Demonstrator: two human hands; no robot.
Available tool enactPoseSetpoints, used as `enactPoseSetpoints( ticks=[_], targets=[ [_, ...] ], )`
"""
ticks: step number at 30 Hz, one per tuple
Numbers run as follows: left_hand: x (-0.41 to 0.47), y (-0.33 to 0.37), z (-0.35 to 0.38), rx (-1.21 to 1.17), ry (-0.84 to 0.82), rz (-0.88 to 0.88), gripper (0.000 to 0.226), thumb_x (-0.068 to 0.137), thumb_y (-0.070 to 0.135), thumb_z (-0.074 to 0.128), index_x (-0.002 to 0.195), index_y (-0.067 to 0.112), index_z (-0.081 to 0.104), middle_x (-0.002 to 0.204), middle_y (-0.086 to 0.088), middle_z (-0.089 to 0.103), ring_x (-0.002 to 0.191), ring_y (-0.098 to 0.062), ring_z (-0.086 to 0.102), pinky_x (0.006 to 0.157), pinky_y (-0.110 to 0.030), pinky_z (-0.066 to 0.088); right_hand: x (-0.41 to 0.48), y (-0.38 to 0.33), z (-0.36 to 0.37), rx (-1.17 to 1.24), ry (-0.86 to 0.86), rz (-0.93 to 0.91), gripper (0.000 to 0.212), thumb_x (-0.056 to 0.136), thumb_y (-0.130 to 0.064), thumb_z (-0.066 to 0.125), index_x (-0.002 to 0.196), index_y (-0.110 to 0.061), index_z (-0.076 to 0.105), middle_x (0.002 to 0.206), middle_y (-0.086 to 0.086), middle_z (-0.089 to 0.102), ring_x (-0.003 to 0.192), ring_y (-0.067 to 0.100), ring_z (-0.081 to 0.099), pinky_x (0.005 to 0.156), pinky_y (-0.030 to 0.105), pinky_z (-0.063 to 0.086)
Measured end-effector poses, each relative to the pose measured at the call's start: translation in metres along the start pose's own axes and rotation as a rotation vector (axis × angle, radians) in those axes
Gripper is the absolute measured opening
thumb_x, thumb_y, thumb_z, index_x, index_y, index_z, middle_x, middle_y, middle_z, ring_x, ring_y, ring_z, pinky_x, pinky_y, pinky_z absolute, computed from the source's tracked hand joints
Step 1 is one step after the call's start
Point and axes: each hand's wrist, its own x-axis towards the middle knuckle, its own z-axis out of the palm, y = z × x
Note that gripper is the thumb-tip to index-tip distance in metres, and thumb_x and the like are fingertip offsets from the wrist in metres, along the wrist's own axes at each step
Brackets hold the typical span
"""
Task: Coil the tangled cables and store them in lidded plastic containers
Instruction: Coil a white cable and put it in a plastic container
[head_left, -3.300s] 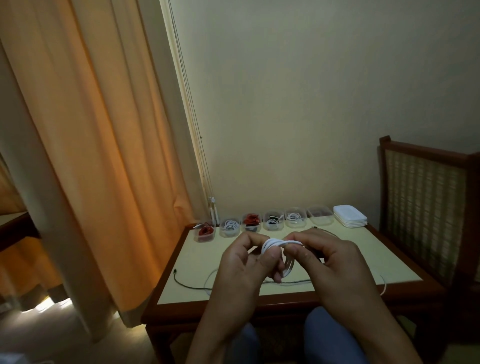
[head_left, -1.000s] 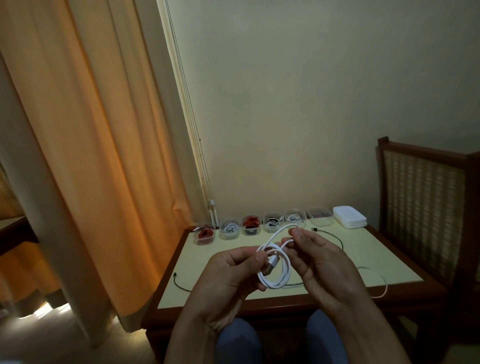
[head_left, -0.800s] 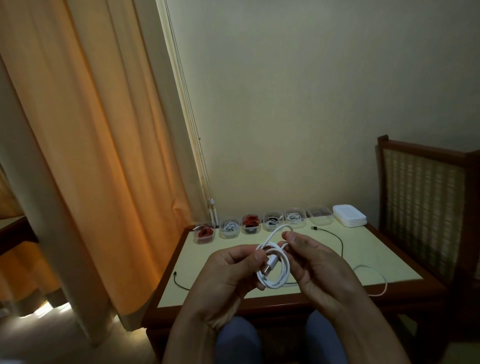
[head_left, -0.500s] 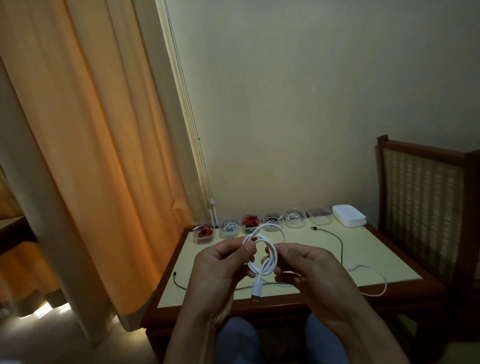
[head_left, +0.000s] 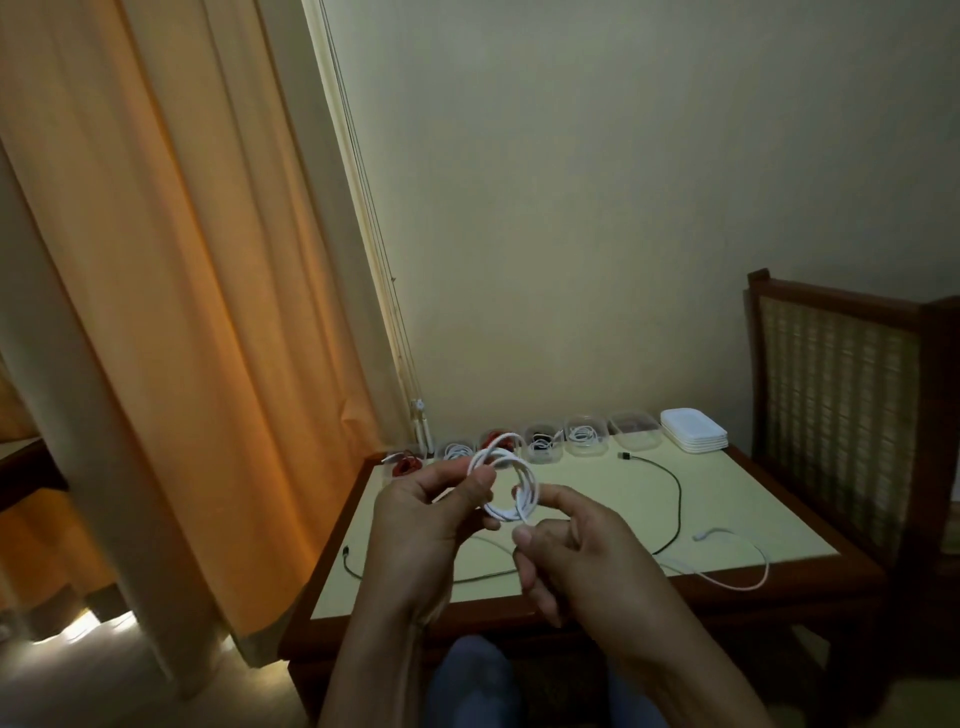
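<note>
A white cable coil (head_left: 511, 486) hangs in the air above the table's front half. My left hand (head_left: 426, 519) pinches its upper left side between thumb and fingers. My right hand (head_left: 569, 545) hooks a finger round the coil's right side, its other fingers curled. A row of clear plastic containers (head_left: 587, 442) stands along the back edge, most holding coiled red, white or black cables; the rightmost container (head_left: 636, 439) looks empty. A stack of white lids (head_left: 693, 428) lies at the back right.
A black cable (head_left: 672, 501) snakes across the cream tabletop (head_left: 597, 488), and a loose white cable (head_left: 748, 564) curves near the front right edge. A wooden chair (head_left: 841, 415) stands to the right. An orange curtain (head_left: 156, 312) hangs at the left.
The coil has been turned and lifted a little. The plug end that dangled below it half a second ago no longer hangs there. My right hand has come round to the coil's right side.
</note>
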Motion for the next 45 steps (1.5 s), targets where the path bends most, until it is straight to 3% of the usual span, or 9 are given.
enactPoseSetpoints(
  ticks=[6,11,16,21,25,33,39,42,45],
  targets=[
    [0.003,0.003,-0.024,0.228,0.025,0.019,0.020,0.091,0.005,0.072,0.109,0.010,0.078,0.102,-0.008,0.079,0.087,-0.026,0.076,0.074,-0.035,0.062,0.006,0.003,-0.029,-0.424,0.389,-0.301,0.029,0.099,-0.010,0.059,0.091,-0.032,0.076,0.058,-0.008,0.055,0.054,0.004,0.049,0.055,0.020,0.039],
    [-0.003,0.006,-0.016,0.372,-0.014,0.056,0.013,0.097,0.016,0.068,0.102,0.018,0.080,0.090,0.001,0.076,0.075,-0.023,0.075,0.077,-0.040,0.063,0.008,-0.002,-0.028,-0.566,0.603,-0.479,0.025,0.097,-0.008,0.061,0.096,-0.028,0.076,0.066,-0.011,0.062,0.069,0.007,0.062,0.059,0.014,0.045],
    [-0.009,0.009,-0.002,0.312,0.046,0.075,0.013,0.096,0.014,0.069,0.101,0.017,0.081,0.087,0.006,0.076,0.068,-0.021,0.074,0.072,-0.038,0.063,0.006,-0.005,-0.036,-1.017,0.372,-0.270,0.017,0.100,-0.018,0.056,0.100,-0.032,0.067,0.080,-0.013,0.068,0.080,0.012,0.063,0.077,0.034,0.050],
    [-0.015,0.005,0.013,0.271,0.038,0.082,0.015,0.095,0.010,0.069,0.100,0.022,0.077,0.091,0.021,0.075,0.075,-0.022,0.077,0.071,-0.032,0.063,-0.001,-0.009,-0.024,-0.445,0.232,-0.119,0.027,0.097,-0.011,0.056,0.106,-0.034,0.067,0.086,-0.008,0.072,0.073,0.002,0.065,0.070,0.028,0.053],
    [-0.019,0.003,0.017,0.266,-0.022,0.056,0.018,0.095,0.012,0.068,0.110,0.018,0.077,0.096,0.017,0.077,0.085,-0.017,0.077,0.080,-0.033,0.063,0.004,0.000,-0.021,-0.468,0.335,-0.214,0.021,0.096,-0.033,0.064,0.116,-0.041,0.067,0.090,-0.014,0.069,0.080,-0.004,0.061,0.070,0.017,0.044],
    [-0.016,0.006,0.013,0.667,-0.185,0.140,0.016,0.095,0.037,0.066,0.110,0.040,0.073,0.104,0.021,0.073,0.098,0.002,0.067,0.085,-0.025,0.056,0.004,0.006,-0.029,-0.807,0.397,-0.364,0.015,0.092,-0.023,0.072,0.106,-0.029,0.076,0.086,-0.018,0.064,0.079,-0.006,0.059,0.065,0.008,0.041],
    [-0.013,0.005,0.012,0.745,-0.123,0.185,0.011,0.096,0.025,0.069,0.103,0.031,0.076,0.086,0.015,0.074,0.083,0.002,0.068,0.072,-0.015,0.053,0.005,0.007,-0.031,-0.940,0.292,-0.428,0.018,0.094,-0.027,0.070,0.111,-0.031,0.076,0.092,-0.016,0.063,0.080,-0.001,0.057,0.070,0.015,0.045],
    [-0.013,0.006,0.011,0.784,-0.058,0.215,0.011,0.096,0.023,0.070,0.098,0.029,0.078,0.082,0.015,0.074,0.078,0.002,0.067,0.066,-0.012,0.051,0.008,0.003,-0.039,-0.960,0.246,-0.452,0.022,0.089,-0.015,0.075,0.109,-0.024,0.078,0.090,-0.015,0.063,0.079,-0.002,0.056,0.072,0.006,0.037],
    [-0.011,0.007,0.006,0.687,0.050,0.218,0.012,0.096,0.021,0.070,0.098,0.027,0.080,0.080,0.015,0.074,0.075,-0.001,0.068,0.068,-0.020,0.057,0.009,0.002,-0.050,-0.971,0.223,-0.476,0.028,0.085,-0.003,0.077,0.107,-0.021,0.079,0.088,-0.010,0.068,0.080,0.005,0.060,0.073,0.012,0.040]
  ],
)
